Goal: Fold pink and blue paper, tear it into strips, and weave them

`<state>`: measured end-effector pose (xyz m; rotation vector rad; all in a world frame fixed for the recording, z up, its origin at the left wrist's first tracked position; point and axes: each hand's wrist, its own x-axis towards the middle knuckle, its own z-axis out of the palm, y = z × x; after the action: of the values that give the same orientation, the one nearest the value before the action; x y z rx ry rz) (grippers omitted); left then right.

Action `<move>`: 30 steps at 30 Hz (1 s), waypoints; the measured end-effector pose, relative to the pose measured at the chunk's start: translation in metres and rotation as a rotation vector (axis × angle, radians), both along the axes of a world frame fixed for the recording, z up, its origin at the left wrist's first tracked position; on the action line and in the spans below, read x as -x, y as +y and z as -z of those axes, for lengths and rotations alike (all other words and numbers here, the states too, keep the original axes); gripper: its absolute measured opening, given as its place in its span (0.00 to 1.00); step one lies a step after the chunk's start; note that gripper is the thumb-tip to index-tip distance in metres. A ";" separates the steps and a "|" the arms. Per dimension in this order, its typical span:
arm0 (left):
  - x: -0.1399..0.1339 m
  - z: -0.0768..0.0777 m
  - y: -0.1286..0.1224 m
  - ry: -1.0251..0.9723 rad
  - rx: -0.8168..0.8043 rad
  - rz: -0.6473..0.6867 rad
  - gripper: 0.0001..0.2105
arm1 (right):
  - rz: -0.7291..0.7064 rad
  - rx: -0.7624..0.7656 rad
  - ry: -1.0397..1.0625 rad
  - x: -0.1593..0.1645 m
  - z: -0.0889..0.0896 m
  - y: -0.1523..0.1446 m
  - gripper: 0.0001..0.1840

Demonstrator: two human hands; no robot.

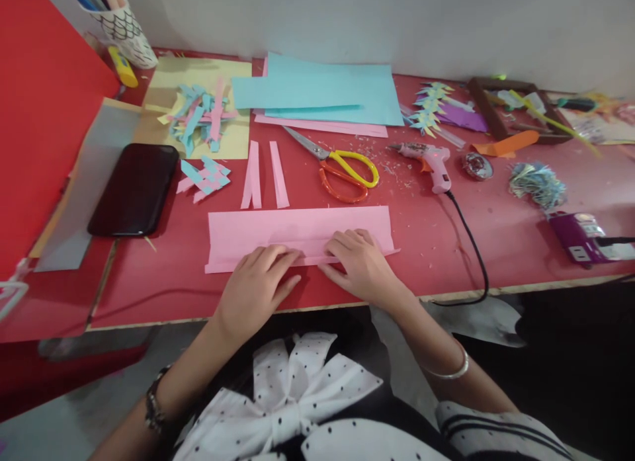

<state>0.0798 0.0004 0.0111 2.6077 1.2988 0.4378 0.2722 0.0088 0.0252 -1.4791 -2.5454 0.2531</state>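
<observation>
A pink paper sheet lies crosswise near the table's front edge, with a narrow fold along its near side. My left hand presses on that fold left of the middle, fingers bent over the paper and thumb on the near side. To its right, my right hand holds the same fold between curled fingers and thumb. Just beyond the sheet lie pink paper strips and a pair of scissors with yellow and orange handles. What is under the fingertips is hidden.
A pink glue gun trails a black cord over the front edge. Blue sheets and a pile of paper strips lie at the back. A black phone is left, a purple power adapter right, near a brown tray.
</observation>
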 end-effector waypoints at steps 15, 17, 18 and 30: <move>-0.007 0.000 0.013 -0.016 0.043 -0.098 0.08 | 0.011 -0.114 -0.030 0.017 0.012 0.000 0.16; -0.008 -0.002 0.013 0.025 0.016 -0.107 0.07 | 0.020 -0.121 -0.033 0.017 0.012 0.000 0.15; -0.009 -0.003 0.013 0.042 0.006 -0.113 0.06 | 0.023 -0.120 -0.033 0.018 0.012 0.000 0.15; -0.009 -0.001 0.012 0.032 0.012 -0.130 0.07 | 0.036 -0.073 -0.075 0.020 0.009 0.001 0.14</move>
<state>0.0890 0.0125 0.0122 2.5395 1.4822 0.4090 0.2522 0.0098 0.0165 -1.5337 -2.5528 0.0999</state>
